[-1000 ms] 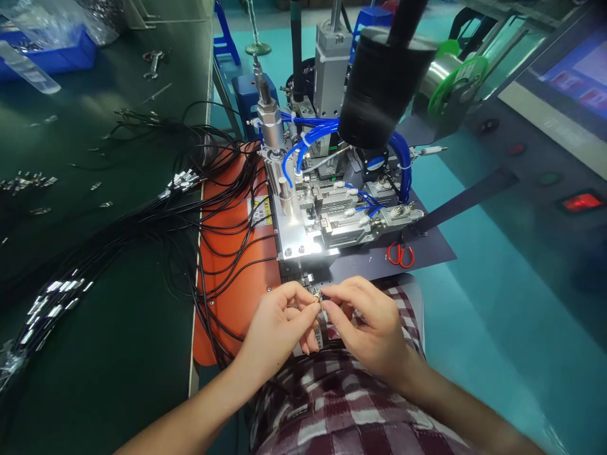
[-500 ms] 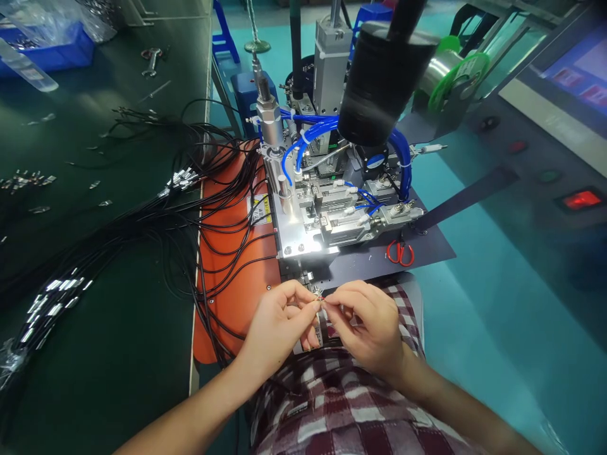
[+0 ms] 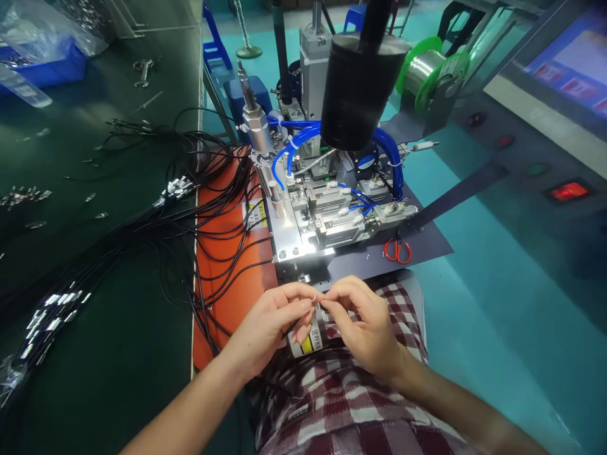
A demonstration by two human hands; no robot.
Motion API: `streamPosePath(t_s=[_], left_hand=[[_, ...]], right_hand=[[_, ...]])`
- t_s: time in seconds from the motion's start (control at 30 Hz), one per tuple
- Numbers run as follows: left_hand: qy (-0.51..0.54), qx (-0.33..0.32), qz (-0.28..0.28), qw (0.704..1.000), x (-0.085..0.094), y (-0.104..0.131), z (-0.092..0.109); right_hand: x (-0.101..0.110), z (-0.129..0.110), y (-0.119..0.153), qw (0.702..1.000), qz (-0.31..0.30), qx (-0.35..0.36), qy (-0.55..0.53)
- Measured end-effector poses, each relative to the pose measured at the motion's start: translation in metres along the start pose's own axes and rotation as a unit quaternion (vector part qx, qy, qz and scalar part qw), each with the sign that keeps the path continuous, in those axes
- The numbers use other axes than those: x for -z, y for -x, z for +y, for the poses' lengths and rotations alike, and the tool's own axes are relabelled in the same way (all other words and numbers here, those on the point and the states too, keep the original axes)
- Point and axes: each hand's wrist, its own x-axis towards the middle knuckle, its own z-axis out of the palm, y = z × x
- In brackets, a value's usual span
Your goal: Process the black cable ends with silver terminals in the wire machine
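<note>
My left hand (image 3: pixel 275 322) is closed in a pinch on a small bunch of thin wires (image 3: pixel 317 296), pale with a little red. Close against it, my right hand (image 3: pixel 364 322) pinches the red end of a wire between thumb and forefinger. The fingertips of both hands nearly touch in front of the metal machine (image 3: pixel 327 221), above my lap. Where the wires lead is hidden by my fingers. Just below my hands shows a white and yellow label (image 3: pixel 308 340).
Black cables (image 3: pixel 142 218) with metal-tipped ends run from the dark table (image 3: pixel 118 379) over the orange plate (image 3: pixel 222 240). Red-handled scissors (image 3: pixel 398 251) lie on the machine's base. A black lamp-like cylinder (image 3: pixel 358 95) hangs above. A wire spool (image 3: pixel 422 69) and control panel (image 3: pixel 545 151) stand to the right.
My view has shifted slightly. Both hands keep pinching at the same place, and more of the label beneath them shows. Little else differs.
</note>
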Motion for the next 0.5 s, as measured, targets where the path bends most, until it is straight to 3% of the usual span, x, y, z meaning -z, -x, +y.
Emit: streamPosePath(t_s=[0.3,0.5], left_hand=[[0.089,0.056,-0.029,0.994,0.0037,-0.0029,0.0002],[0.101,0.038,0.021,0.994,0.0019,-0.001,-0.0041]], right_hand=[[0.0022,0.0023,-0.0006,0.997,-0.008,0.067,0.036],[-0.0048,0.0016,0.002,0.999,0.0,0.046,0.01]])
